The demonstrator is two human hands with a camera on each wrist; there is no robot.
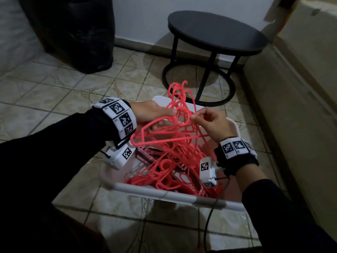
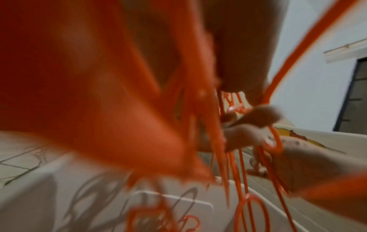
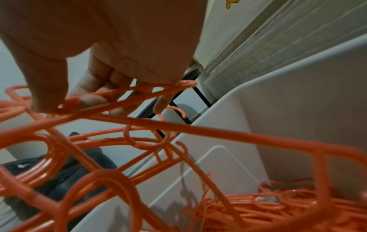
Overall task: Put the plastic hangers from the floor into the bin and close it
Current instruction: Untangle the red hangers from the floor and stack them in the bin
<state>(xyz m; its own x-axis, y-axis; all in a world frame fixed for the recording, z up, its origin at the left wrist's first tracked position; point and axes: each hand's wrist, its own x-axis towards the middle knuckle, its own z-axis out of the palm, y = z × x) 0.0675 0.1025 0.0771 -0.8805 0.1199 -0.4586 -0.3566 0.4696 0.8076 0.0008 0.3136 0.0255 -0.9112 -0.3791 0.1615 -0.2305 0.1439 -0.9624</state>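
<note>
A tangle of pink-red plastic hangers (image 1: 175, 136) is held over an open white bin (image 1: 169, 195) on the tiled floor. My left hand (image 1: 155, 114) grips the bunch from the left, fingers curled round the bars. My right hand (image 1: 209, 121) pinches a hanger bar near the hooks; in the right wrist view thumb and fingers (image 3: 47, 94) close on an orange-looking hanger (image 3: 123, 97). More hangers (image 1: 164, 172) lie inside the bin, also seen as a pile of hangers (image 3: 278, 208). The left wrist view is blurred, filled by hangers (image 2: 234, 164). No lid is plainly visible.
A round black side table (image 1: 217, 31) stands just behind the bin. A black bag (image 1: 73, 30) sits at the back left by the wall. A beige bed or sofa edge (image 1: 300, 88) runs along the right. A black cable (image 1: 211, 216) hangs over the bin's near rim.
</note>
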